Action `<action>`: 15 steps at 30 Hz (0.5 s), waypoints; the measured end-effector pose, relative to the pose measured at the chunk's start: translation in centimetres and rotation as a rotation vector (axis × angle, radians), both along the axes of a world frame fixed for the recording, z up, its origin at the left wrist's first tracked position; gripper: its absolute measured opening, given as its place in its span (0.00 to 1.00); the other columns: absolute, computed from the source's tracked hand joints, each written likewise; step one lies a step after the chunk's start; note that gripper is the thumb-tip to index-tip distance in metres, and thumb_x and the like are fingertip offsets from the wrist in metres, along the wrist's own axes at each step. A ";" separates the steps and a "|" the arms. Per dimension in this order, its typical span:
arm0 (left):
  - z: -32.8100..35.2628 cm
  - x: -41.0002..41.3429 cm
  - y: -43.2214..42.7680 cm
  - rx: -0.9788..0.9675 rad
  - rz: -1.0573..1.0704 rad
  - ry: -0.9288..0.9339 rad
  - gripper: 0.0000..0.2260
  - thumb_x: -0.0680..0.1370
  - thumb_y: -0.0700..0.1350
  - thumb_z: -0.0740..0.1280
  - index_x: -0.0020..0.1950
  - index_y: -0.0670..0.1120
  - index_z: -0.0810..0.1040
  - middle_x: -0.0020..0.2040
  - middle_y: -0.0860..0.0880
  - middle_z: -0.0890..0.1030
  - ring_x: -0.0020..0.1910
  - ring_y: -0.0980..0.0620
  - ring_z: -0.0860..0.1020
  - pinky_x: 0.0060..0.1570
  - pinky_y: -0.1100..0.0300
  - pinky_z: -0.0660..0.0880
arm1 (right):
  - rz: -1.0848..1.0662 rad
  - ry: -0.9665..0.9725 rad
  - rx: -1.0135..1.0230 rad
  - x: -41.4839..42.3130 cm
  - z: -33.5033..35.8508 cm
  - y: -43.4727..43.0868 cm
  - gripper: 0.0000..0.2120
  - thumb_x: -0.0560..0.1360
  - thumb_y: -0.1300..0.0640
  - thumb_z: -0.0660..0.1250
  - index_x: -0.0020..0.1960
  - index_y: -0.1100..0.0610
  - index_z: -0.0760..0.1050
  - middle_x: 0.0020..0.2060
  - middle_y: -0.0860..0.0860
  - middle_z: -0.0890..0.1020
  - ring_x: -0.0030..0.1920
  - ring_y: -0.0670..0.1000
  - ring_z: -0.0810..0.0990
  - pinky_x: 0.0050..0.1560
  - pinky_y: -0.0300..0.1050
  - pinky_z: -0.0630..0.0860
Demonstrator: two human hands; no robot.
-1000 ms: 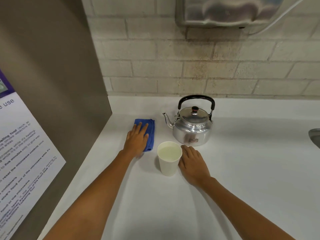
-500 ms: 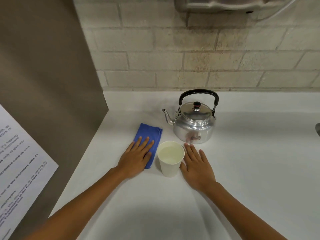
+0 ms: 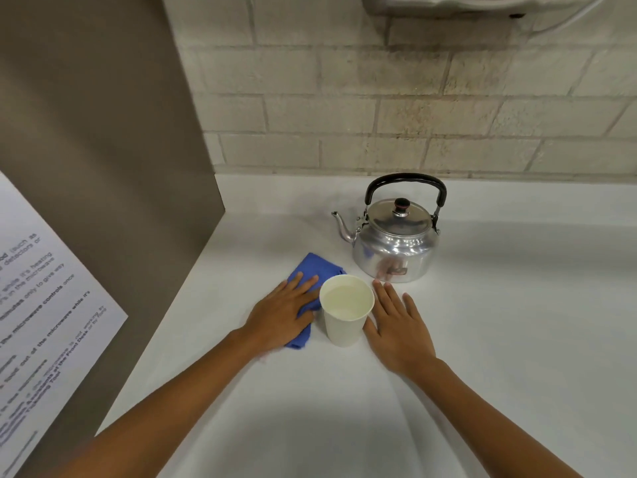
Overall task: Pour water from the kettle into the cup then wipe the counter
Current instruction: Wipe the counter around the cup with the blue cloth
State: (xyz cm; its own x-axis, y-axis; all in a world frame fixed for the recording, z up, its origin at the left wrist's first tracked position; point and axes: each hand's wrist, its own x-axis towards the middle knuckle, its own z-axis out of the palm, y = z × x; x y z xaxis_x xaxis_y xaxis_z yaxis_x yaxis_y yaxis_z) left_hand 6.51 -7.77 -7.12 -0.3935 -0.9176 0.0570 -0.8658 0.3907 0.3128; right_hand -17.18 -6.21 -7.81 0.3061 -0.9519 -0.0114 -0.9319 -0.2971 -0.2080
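Note:
A white paper cup (image 3: 345, 317) with water in it stands upright on the white counter (image 3: 499, 339). Behind it to the right sits a shiny metal kettle (image 3: 396, 243) with a black handle, its spout facing left. A blue cloth (image 3: 312, 270) lies just left of the cup. My left hand (image 3: 282, 315) presses flat on the cloth, fingers spread. Resting flat on the counter, my right hand (image 3: 400, 326) touches the cup's right side and holds nothing.
A brown appliance side panel (image 3: 103, 150) with a printed paper notice (image 3: 41, 322) walls off the left. A brick wall (image 3: 413, 98) runs along the back, with a metal fixture (image 3: 448, 3) mounted high on it.
My left hand has slid the blue cloth toward me and to the right, up against the cup. The right hand, cup and kettle have stayed in place.

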 end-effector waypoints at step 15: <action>2.2 0.1 -0.5 0.043 -0.209 0.050 0.21 0.81 0.48 0.51 0.68 0.63 0.43 0.66 0.68 0.37 0.69 0.63 0.41 0.61 0.82 0.36 | -0.009 -0.057 -0.004 0.1 0.0 0.1 0.27 0.79 0.43 0.39 0.74 0.51 0.35 0.77 0.48 0.44 0.75 0.48 0.39 0.75 0.50 0.39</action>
State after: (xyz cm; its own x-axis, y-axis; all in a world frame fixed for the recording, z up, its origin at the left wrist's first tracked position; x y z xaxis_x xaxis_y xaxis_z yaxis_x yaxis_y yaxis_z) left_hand 6.63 -8.28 -4.91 -0.5735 -0.8180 0.0436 -0.7500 0.5457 0.3737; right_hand -17.06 -6.11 -7.78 0.2972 -0.9548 0.0097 -0.9213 -0.2894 -0.2598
